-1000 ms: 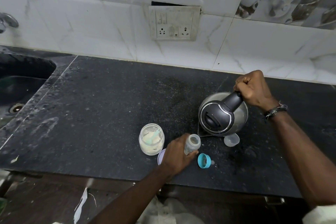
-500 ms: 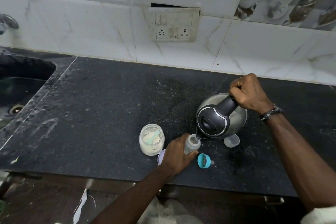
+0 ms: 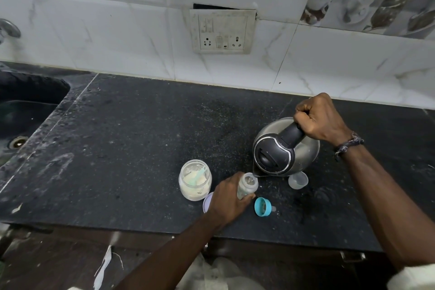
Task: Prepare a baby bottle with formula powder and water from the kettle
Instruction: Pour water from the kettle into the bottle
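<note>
while the counter (image 3: 141, 136) carries everything, my right hand (image 3: 321, 120) is wrapped tight round the handle of the kettle (image 3: 282, 148), which tips down and left so its spout sits right over the mouth of the bottle (image 3: 248, 185). my left hand (image 3: 227, 198) curls round that bottle, upright near the front edge. powder jar (image 3: 195, 179) just left of it; blue cap (image 3: 261, 206) just right. i judge the spout must stay over that narrow opening.

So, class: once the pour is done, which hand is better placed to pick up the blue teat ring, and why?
The left hand. It holds the bottle, and the blue teat ring lies on the counter just beside it. The right hand grips the kettle handle farther back and would need to set it down first.
</note>
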`<state>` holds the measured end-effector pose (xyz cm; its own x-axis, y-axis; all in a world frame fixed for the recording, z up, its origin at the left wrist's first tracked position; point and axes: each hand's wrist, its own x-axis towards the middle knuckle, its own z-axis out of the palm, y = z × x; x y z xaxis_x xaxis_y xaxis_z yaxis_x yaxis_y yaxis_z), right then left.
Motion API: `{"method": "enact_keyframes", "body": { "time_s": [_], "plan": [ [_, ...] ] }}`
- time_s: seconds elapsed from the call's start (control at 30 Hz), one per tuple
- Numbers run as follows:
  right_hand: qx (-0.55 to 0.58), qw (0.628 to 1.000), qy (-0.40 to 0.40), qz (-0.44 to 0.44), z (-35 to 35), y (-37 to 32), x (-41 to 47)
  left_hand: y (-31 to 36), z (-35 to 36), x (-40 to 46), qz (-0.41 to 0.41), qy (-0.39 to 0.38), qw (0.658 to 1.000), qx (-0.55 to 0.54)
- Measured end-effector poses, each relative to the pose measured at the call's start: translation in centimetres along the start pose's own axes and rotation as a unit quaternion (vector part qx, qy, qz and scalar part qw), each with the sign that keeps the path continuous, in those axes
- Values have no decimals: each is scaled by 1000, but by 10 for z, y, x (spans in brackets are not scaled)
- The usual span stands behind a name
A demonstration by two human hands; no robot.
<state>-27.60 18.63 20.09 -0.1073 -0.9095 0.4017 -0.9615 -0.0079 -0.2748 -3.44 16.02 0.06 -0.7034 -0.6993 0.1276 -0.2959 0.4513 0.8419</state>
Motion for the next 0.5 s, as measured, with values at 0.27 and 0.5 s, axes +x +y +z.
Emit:
{"method": "enact_keyframes", "body": {
  "time_s": [0.27, 0.5],
  "plan": [
    [-5, 1000, -4, -3, -1, -1, -1, 0, 0, 0, -3, -4, 1000, 0],
    [-30, 999, -9, -10, -1, 0, -1, 0, -1, -1, -2, -6, 1000, -1]
  ]
}}
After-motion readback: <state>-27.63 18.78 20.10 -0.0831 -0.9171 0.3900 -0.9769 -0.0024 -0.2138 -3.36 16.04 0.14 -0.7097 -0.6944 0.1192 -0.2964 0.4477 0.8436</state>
